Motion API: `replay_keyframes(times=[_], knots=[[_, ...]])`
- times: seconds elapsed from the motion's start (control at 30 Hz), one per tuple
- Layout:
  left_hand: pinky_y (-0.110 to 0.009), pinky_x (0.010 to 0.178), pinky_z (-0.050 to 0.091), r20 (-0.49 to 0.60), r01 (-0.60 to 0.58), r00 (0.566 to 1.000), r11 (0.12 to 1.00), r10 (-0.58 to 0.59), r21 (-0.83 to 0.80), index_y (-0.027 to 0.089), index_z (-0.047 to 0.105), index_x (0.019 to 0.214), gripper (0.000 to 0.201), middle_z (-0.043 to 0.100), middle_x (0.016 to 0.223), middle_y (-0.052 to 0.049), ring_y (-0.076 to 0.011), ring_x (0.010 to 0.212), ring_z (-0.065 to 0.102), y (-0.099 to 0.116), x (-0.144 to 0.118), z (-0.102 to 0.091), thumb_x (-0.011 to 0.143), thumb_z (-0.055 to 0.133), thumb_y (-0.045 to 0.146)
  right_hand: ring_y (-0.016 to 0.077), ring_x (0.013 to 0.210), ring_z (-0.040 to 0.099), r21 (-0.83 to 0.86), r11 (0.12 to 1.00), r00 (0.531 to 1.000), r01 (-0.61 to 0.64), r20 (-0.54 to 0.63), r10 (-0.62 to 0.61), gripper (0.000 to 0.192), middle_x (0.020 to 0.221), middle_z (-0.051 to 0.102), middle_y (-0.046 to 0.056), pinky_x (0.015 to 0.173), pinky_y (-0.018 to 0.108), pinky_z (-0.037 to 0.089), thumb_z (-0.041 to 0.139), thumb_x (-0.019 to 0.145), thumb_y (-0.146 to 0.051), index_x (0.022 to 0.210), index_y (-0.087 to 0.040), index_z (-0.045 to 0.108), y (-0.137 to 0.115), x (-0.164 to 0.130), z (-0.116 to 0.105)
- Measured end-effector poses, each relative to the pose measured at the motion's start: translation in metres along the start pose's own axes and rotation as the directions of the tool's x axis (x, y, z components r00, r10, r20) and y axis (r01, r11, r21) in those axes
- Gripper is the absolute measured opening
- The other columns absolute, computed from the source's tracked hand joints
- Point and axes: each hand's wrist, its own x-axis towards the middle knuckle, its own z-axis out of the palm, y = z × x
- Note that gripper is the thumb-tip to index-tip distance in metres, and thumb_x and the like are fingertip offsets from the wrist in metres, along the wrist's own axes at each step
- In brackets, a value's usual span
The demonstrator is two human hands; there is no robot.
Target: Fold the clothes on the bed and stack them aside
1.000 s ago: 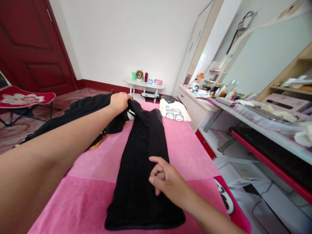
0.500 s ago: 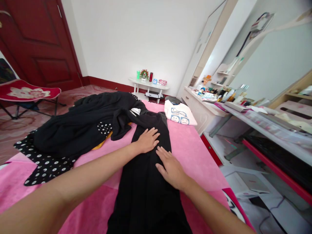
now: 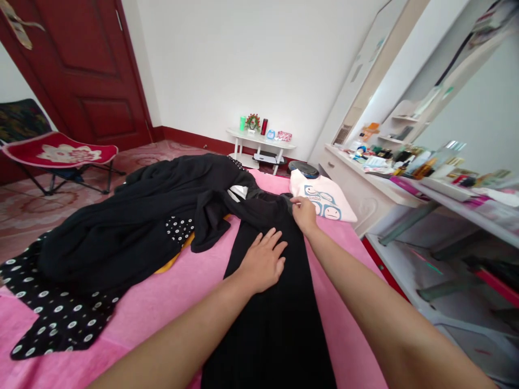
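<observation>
A long black garment lies lengthwise on the pink bed cover, widening toward me. My left hand rests flat on its upper middle, fingers stretched out. Farther up, at the garment's top right edge, my right hand has thumb and fingers pinched on the fabric. Just beyond that hand is a folded pale pink shirt with blue face prints. To the left, a heap of black clothing covers part of a black polka-dot cloth, and a strip of yellow fabric peeks out.
A small white table with a plant and cups stands by the far wall. Cosmetics crowd the dressing table on the right. A red folding chair stands at left, near the red door.
My right hand has moved from the garment's middle up to its top right edge and closed on the fabric. My left hand stays flat on the garment. The view has shifted left.
</observation>
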Motion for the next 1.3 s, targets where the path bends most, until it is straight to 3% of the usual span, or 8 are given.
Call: replay_keyframes(times=[0.13, 0.27, 0.57, 0.7, 0.8, 0.87, 1.13, 1.3], knots=[[-0.048, 0.113, 0.024, 0.016, 0.015, 1.0, 0.999, -0.015, -0.033, 0.022, 0.047, 0.131, 0.043, 0.035, 0.147, -0.008, -0.0255, 0.139, 0.025, -0.002, 0.002, 0.0, 0.089, 0.044, 0.032, 0.0209, 0.097, 0.06, -0.177, 0.984, 0.997, -0.02, 0.075, 0.033, 0.034, 0.106, 0.066, 0.009, 0.083, 0.031, 0.044, 0.051, 0.081, -0.024, 0.112, -0.018, 0.062, 0.004, 0.025, 0.021], [-0.049, 0.113, 0.024, 0.023, 0.028, 0.999, 0.998, -0.026, -0.064, 0.022, 0.044, 0.134, 0.045, 0.033, 0.148, -0.007, -0.0257, 0.139, 0.023, -0.003, 0.003, -0.002, 0.09, 0.043, 0.031, 0.0226, 0.088, 0.062, -0.358, 0.933, 0.978, -0.034, 0.181, 0.105, 0.019, 0.091, 0.069, 0.011, 0.073, 0.03, 0.043, 0.056, 0.076, -0.022, 0.091, -0.018, 0.068, 0.016, 0.036, 0.036], [-0.05, 0.113, 0.023, 0.064, 0.027, 0.998, 0.997, -0.022, -0.073, 0.021, 0.041, 0.136, 0.046, 0.032, 0.149, -0.008, -0.0241, 0.14, 0.022, -0.007, 0.004, -0.002, 0.092, 0.038, 0.035, 0.0257, 0.085, 0.061, -0.395, 0.894, 0.977, -0.211, -0.101, 0.186, 0.026, 0.096, 0.065, 0.013, 0.07, 0.034, 0.042, 0.045, 0.082, -0.025, 0.1, -0.017, 0.062, 0.032, 0.024, 0.055], [-0.049, 0.113, 0.022, 0.067, 0.037, 0.997, 0.996, -0.032, -0.077, 0.021, 0.043, 0.135, 0.045, 0.033, 0.149, -0.008, -0.0245, 0.14, 0.021, -0.007, 0.004, -0.003, 0.092, 0.038, 0.035, 0.0249, 0.103, 0.056, -0.344, 0.933, 0.989, 0.105, -0.059, -0.133, 0.03, 0.113, 0.06, 0.011, 0.085, 0.035, 0.042, 0.042, 0.085, -0.023, 0.109, -0.018, 0.059, 0.031, 0.023, 0.057], [-0.049, 0.113, 0.022, 0.069, 0.042, 0.997, 0.995, -0.036, -0.088, 0.021, 0.044, 0.133, 0.044, 0.034, 0.148, -0.008, -0.0244, 0.139, 0.023, -0.007, 0.003, -0.004, 0.092, 0.038, 0.035, 0.0217, 0.117, 0.05, -0.224, 0.894, 0.919, 0.387, 0.174, -0.354, 0.037, 0.127, 0.056, 0.009, 0.099, 0.034, 0.038, 0.035, 0.092, -0.029, 0.12, -0.018, 0.056, 0.034, 0.026, 0.061], [-0.049, 0.113, 0.022, 0.065, 0.04, 0.997, 0.994, -0.034, -0.1, 0.02, 0.045, 0.133, 0.043, 0.035, 0.148, -0.008, -0.0239, 0.139, 0.023, -0.007, 0.003, -0.006, 0.092, 0.039, 0.034, 0.0208, 0.126, 0.044, -0.198, 0.871, 0.87, 0.45, 0.316, -0.378, 0.044, 0.139, 0.047, 0.01, 0.105, 0.034, 0.034, 0.028, 0.094, -0.031, 0.129, -0.016, 0.05, 0.037, 0.029, 0.067], [-0.038, 0.111, 0.031, -0.049, 0.079, 0.994, 0.943, -0.1, -0.324, 0.022, 0.057, 0.12, 0.033, 0.057, 0.129, -0.003, -0.0199, 0.13, 0.04, -0.013, 0.004, -0.01, 0.091, 0.044, 0.03, 0.0235, 0.143, 0.012, -0.32, 0.932, 0.9, 0.169, 0.436, -0.014, 0.055, 0.155, 0.015, 0.006, 0.112, 0.051, 0.016, 0.016, 0.097, -0.043, 0.147, -0.022, 0.023, 0.027, 0.014, 0.069], [-0.031, 0.096, 0.044, -0.157, 0.087, 0.972, 0.884, -0.177, -0.459, 0.022, 0.065, 0.109, 0.029, 0.066, 0.109, -0.003, -0.0173, 0.106, 0.057, -0.017, 0.002, -0.01, 0.09, 0.043, 0.02, 0.0231, 0.143, 0.008, -0.28, 0.957, 0.89, 0.074, 0.452, 0.063, 0.058, 0.156, 0.011, 0.004, 0.113, 0.052, 0.015, 0.012, 0.096, -0.049, 0.148, -0.025, 0.019, 0.017, -0.021, 0.049]])
